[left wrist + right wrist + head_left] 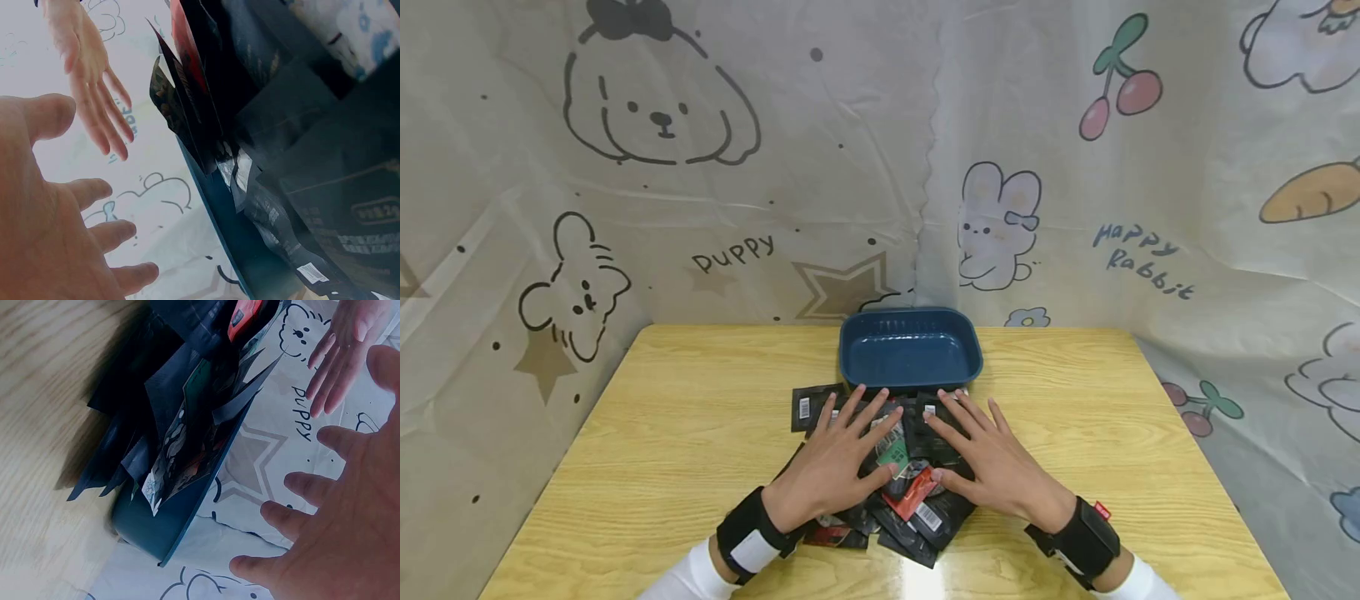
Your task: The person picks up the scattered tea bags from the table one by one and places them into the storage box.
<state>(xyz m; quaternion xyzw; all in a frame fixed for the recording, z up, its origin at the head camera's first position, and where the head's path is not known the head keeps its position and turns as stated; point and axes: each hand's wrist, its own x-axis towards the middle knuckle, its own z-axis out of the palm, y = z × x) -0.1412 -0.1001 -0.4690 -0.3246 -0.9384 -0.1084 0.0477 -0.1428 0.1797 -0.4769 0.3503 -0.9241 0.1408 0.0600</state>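
**Packets (pixel 901 467) heaped in front of the bin (pixel 912 358)**

The packets, mostly black, lie in a loose, overlapping heap directly in front of the bin, right up by its near side. A red packet (pixel 913 493) shows among them. I have the left hand (pixel 831 468) at the bin's front left and the right hand (pixel 1006 468) at its front right; both have fingers straight and spread, gripping nothing. The wrist views show a gap between fingers and packets, so I judge that they hover rather than press.

Handling this heap well, I think, calls for a light touch: the packets look thin and slick, and flat pressure could fan them out or shove the bin. I would pinch one raised edge between thumb and fingertip and lift it clear of its neighbours; the red packet looks easiest to single out.

I can see barcodes on white labels (pixel 929 517), but the packets' print is too small or blurred to read, and I make out no brand. The counter (pixel 700 433) carries bin and heap. Behind the bin, the curtain (pixel 857 183) reads "PUPPY" to its left and "Happy Rabbit" to its right.
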